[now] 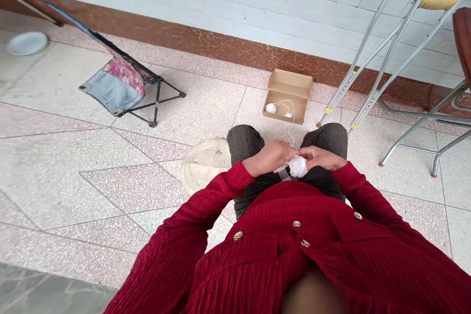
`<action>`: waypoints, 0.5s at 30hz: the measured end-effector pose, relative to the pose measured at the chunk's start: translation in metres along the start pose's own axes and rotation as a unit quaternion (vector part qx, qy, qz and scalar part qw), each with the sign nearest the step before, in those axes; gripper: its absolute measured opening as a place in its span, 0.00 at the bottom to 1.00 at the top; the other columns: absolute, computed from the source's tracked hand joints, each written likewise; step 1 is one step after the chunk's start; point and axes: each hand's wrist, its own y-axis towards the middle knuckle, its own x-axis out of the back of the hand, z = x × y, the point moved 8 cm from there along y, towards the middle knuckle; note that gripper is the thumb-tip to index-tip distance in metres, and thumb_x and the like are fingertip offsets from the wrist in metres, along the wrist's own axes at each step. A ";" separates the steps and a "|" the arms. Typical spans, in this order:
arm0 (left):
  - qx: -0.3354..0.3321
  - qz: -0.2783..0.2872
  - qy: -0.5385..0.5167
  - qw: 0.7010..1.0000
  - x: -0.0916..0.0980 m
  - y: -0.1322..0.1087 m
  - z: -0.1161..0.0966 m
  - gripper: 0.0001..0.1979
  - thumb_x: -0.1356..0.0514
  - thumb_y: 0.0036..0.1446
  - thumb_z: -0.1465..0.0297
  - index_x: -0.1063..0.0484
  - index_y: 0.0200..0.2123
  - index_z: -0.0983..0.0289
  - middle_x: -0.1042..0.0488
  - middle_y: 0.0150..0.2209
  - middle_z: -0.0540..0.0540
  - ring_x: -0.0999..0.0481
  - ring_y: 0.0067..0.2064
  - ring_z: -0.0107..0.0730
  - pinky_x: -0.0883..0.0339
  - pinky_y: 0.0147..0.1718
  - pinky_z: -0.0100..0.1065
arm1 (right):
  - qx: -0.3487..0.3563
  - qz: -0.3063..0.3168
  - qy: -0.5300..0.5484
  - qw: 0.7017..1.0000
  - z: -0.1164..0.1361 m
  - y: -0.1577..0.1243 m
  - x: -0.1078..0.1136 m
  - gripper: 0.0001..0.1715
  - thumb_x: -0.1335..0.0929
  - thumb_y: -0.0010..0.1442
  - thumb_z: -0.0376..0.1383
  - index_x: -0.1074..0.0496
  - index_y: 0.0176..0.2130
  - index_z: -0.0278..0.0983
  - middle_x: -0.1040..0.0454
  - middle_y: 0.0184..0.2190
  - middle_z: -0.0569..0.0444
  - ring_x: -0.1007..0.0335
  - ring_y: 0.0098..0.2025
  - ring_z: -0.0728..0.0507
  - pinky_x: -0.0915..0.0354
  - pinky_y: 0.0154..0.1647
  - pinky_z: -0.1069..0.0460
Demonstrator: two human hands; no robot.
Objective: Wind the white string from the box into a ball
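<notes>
A ball of white yarn [298,167] sits between my hands, above my lap. My right hand [323,158] is closed around the ball's right side, thumb and fingers against it. My left hand [273,156] lies at its upper left, fingers bent together on the yarn; their tips are partly hidden. A thin white strand [290,133] runs from my fingers down to an open cardboard box [289,94] on the floor beyond my knees. Inside the box lie a second white yarn ball [271,108], a smaller bit of yarn [289,115] and loose loops.
A round cream mat or stool top [191,169] is beside my left knee. Farther left stand a folding chair [121,91] and a pale basin [27,43]. Metal crutches [382,66] lean on the tiled wall to the right, near a metal-legged chair [437,117].
</notes>
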 end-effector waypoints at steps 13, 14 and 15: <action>0.112 -0.112 -0.111 0.981 0.019 0.002 0.033 0.23 0.49 0.71 0.61 0.27 0.26 0.65 0.24 0.29 0.52 0.25 0.34 0.30 0.35 0.39 0.31 | 0.113 -0.094 0.238 0.960 0.030 -0.022 0.015 0.37 0.18 0.35 0.35 0.24 0.46 0.37 0.20 0.36 0.53 0.26 0.33 0.45 0.29 0.34 0.51; 0.120 -0.119 -0.112 0.979 0.021 0.000 0.037 0.23 0.49 0.70 0.60 0.27 0.27 0.65 0.24 0.29 0.52 0.25 0.34 0.30 0.35 0.40 0.31 | 0.124 -0.103 0.232 0.959 0.036 -0.026 0.017 0.37 0.18 0.35 0.35 0.25 0.46 0.37 0.20 0.36 0.52 0.25 0.34 0.44 0.29 0.34 0.50; 0.129 -0.126 -0.112 0.977 0.022 -0.003 0.042 0.22 0.49 0.70 0.60 0.27 0.27 0.65 0.24 0.30 0.53 0.25 0.35 0.30 0.35 0.40 0.31 | 0.137 -0.114 0.224 0.958 0.044 -0.030 0.020 0.36 0.18 0.36 0.36 0.25 0.46 0.38 0.21 0.37 0.53 0.25 0.34 0.44 0.29 0.34 0.50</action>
